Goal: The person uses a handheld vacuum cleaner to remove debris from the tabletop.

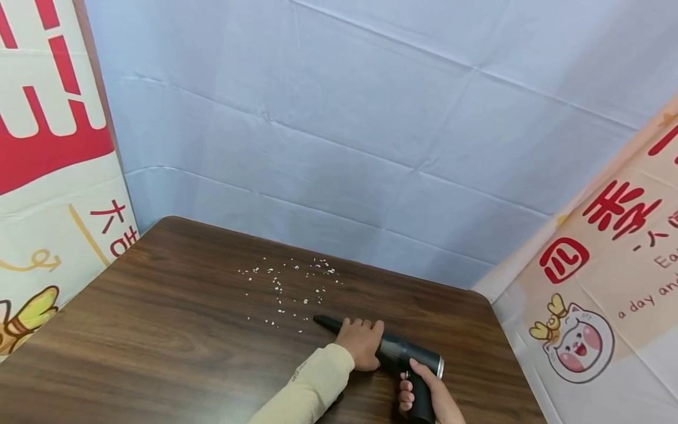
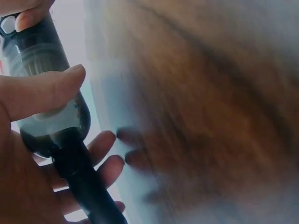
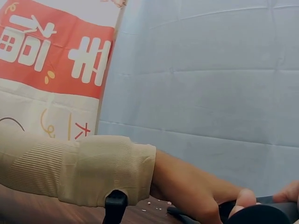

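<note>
The right hand (image 1: 442, 397) grips the handle of the black handheld vacuum (image 1: 410, 355); the left hand (image 1: 361, 344), nearer to the white bits (image 1: 305, 301), holds its front. Its long axis points toward the counter's (image 1: 159, 318) left edge, bits scattered just beyond the tip, toward the far edge. The handle's lower end is cut off.

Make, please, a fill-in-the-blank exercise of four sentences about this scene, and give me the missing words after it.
1. The handle of the black handheld device is held by the person's ____ hand.
2. The person's ____ hand is nearer to the nozzle tip.
3. The small scattered bits are ____ in colour.
4. They lie on a dark ____ table.

Missing words: right; left; white; brown.
</note>
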`<state>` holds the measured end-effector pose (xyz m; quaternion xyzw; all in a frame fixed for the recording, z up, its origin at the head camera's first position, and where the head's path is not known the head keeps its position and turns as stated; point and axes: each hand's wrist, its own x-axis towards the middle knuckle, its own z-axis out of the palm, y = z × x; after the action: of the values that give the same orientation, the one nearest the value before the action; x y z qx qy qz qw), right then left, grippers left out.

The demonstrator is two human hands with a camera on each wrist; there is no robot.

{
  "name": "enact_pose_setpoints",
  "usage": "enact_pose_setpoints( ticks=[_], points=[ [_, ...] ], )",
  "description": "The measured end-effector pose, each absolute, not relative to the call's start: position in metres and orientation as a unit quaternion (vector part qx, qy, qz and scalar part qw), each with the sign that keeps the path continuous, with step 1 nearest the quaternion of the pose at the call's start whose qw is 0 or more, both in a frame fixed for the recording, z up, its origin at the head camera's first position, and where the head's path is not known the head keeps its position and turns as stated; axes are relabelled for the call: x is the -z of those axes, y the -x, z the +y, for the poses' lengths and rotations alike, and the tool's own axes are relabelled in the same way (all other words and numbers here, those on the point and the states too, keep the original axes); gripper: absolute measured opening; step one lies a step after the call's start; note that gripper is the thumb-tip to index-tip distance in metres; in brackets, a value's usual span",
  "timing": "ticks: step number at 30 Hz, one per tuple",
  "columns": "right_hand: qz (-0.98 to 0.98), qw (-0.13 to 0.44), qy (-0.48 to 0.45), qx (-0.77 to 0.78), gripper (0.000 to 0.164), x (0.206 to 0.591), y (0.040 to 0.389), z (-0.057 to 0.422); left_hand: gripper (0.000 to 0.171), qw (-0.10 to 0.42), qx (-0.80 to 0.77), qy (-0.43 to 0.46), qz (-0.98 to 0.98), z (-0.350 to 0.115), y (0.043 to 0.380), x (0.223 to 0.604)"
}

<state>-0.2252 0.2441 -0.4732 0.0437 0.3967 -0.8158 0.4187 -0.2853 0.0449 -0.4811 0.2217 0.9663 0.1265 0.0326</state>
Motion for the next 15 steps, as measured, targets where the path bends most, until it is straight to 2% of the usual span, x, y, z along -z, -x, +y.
enact_pose_setpoints(
  ticks=[7,11,15],
  points=[
    [0.386,0.396,-0.086,0.829,0.037,0.469,0.224,0.237,0.065,0.04,-0.132,-0.219,0.966,0.041,0.287,0.479],
    [0.396,0.356,-0.119,0.838,0.034,0.466,0.224,0.224,0.068,0.045,-0.137,-0.215,0.966,0.038,0.293,0.479],
    [0.419,0.303,-0.147,0.843,0.032,0.465,0.225,0.211,0.065,0.042,-0.146,-0.21,0.966,0.036,0.301,0.48]
  ],
)
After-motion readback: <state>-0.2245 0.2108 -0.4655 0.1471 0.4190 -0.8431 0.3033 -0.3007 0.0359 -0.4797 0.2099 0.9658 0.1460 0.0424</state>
